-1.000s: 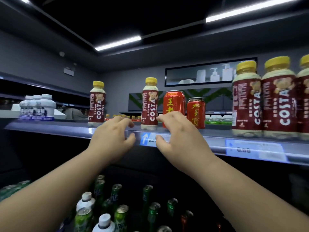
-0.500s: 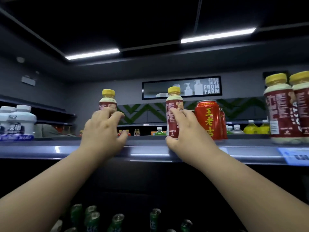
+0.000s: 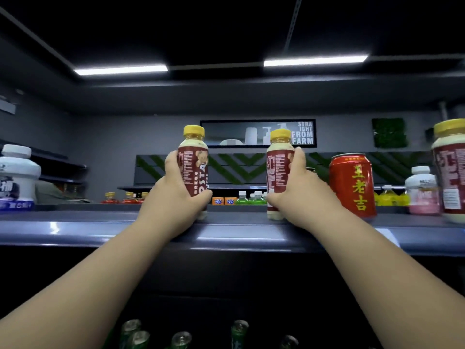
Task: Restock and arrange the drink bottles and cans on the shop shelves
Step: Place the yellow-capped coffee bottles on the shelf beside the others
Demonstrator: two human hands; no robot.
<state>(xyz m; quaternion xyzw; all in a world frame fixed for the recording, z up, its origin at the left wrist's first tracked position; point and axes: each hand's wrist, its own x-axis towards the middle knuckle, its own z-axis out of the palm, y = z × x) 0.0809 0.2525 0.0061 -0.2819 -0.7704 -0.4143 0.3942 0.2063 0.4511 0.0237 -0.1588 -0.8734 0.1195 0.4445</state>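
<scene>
Two small bottles w/ dark red labels and yellow caps stand on the top shelf. Caps are on. Inside is a pale creamy drink; it shows at the neck and at the bottom, both look full.

L hand is wrapped round the L bottle, thumb in front low down, fingers at the back. R hand is wrapped round the R bottle the same way. The hands are apart, w/ a gap between the two bottles.

Both bottles point up, cap on top, long way up-down. L bottle leans a tiny bit. Bottoms are at the shelf top; can't tell if they're lifted off it.

Just right of the R bottle is a red can, standing up. Further right: a pink bottle and a big bottle w/ the same red label, at the edge. Far left: a white tub. Down below, tops of green bottles in the dark.

Vs. 0.5 s ago: fingers were only just reaching the bottles; now they hold them all the way round. 1 s ago the hands were at the shelf edge.
</scene>
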